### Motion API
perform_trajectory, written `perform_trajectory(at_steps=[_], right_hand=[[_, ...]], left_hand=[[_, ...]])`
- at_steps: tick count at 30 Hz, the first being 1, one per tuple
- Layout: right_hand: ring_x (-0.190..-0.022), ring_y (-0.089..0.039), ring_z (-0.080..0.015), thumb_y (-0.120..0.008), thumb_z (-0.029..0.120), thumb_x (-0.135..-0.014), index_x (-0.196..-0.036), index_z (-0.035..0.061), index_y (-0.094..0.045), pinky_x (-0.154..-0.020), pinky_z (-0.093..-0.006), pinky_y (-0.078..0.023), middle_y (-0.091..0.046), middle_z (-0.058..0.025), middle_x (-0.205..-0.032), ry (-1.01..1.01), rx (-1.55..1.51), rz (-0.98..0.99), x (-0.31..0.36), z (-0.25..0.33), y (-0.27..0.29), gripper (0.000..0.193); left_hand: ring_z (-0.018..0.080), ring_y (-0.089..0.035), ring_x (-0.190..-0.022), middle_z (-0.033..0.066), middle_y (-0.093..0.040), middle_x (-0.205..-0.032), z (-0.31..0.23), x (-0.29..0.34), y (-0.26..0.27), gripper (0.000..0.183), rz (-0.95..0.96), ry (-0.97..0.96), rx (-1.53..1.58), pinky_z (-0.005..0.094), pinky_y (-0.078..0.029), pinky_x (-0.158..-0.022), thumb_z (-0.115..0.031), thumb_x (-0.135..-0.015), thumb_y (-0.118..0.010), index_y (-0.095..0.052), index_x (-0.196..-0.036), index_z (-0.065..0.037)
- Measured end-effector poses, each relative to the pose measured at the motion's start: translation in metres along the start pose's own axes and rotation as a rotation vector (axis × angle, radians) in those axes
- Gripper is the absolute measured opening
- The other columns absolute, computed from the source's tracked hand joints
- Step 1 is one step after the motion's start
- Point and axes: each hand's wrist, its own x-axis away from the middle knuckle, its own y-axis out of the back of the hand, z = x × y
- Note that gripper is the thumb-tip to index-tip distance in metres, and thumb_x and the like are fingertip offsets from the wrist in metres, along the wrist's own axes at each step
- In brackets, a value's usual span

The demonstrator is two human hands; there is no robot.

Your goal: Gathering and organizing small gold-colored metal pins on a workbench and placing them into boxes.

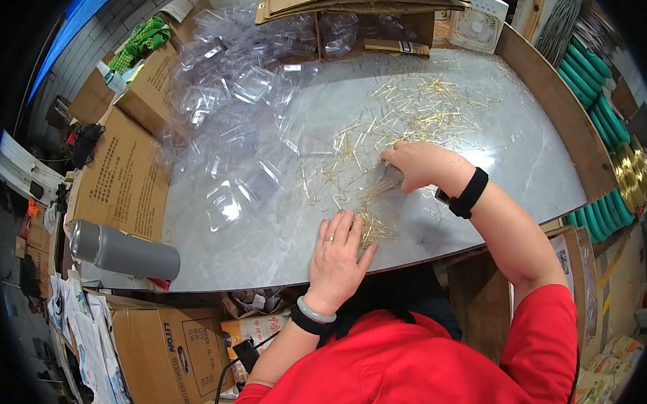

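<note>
Left of hooks (422, 120), clear boxes (253, 85), bottle (128, 251), left hand (337, 260) flat, right hand's (430, 165) grip unclear

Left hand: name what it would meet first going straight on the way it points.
Probably the loose gold wire pieces just beyond the fingers of the left hand, though which single one comes first is unclear.

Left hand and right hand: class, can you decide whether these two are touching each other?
Apart. The head view shows a plain gap: gold wire pieces on the grey tabletop lie between the left hand and right hand.
</note>
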Motion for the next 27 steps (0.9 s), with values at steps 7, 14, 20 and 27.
perform_trajectory(at_steps=[7,14,20,27], right_hand=[[-0.103,-0.068,-0.0360,-0.069,0.003,-0.080,-0.120,0.0031,-0.064,-0.090,-0.0415,-0.054,-0.070,-0.0146,-0.110,-0.033,-0.315,-0.008,-0.013,0.026,0.011,0.041],[-0.121,-0.063,-0.0316,-0.059,0.004,-0.088,-0.126,0.0038,-0.064,-0.099,-0.0405,-0.051,-0.066,-0.0200,-0.121,0.107,0.291,-0.424,-0.020,-0.001,-0.035,0.039],[-0.119,-0.060,-0.0400,-0.064,0.017,-0.090,-0.127,0.0022,-0.062,-0.101,-0.0465,-0.049,-0.063,-0.0225,-0.125,-0.263,0.324,-0.301,-0.011,0.018,-0.013,0.040],[-0.129,-0.053,-0.0416,-0.074,0.028,-0.088,-0.132,0.0006,-0.056,-0.107,-0.0459,-0.046,-0.057,-0.0210,-0.135,0.091,-0.143,-0.386,0.063,0.073,-0.055,0.055]], left_hand=[[0.0378,-0.047,-0.137,0.0211,-0.052,-0.144,0.002,0.003,-0.001,0.058,0.014,0.016,-0.019,0.0520,-0.033,-0.119,-0.032,-0.095,-0.068,-0.055,-0.140,0.002],[0.0379,-0.048,-0.137,0.0215,-0.053,-0.144,0.001,0.000,-0.001,0.057,0.004,0.006,-0.001,0.0521,-0.033,-0.119,-0.032,-0.095,-0.068,-0.056,-0.140,0.001],[0.0394,-0.046,-0.137,0.0208,-0.052,-0.146,0.005,0.002,0.002,0.057,0.019,-0.002,0.030,0.0529,-0.033,-0.118,-0.030,-0.094,-0.069,-0.055,-0.141,0.000],[0.0434,-0.040,-0.140,0.0232,-0.045,-0.149,0.006,0.005,0.002,0.074,-0.064,0.000,0.122,0.0555,-0.031,-0.119,-0.029,-0.088,-0.078,-0.044,-0.146,0.004]])
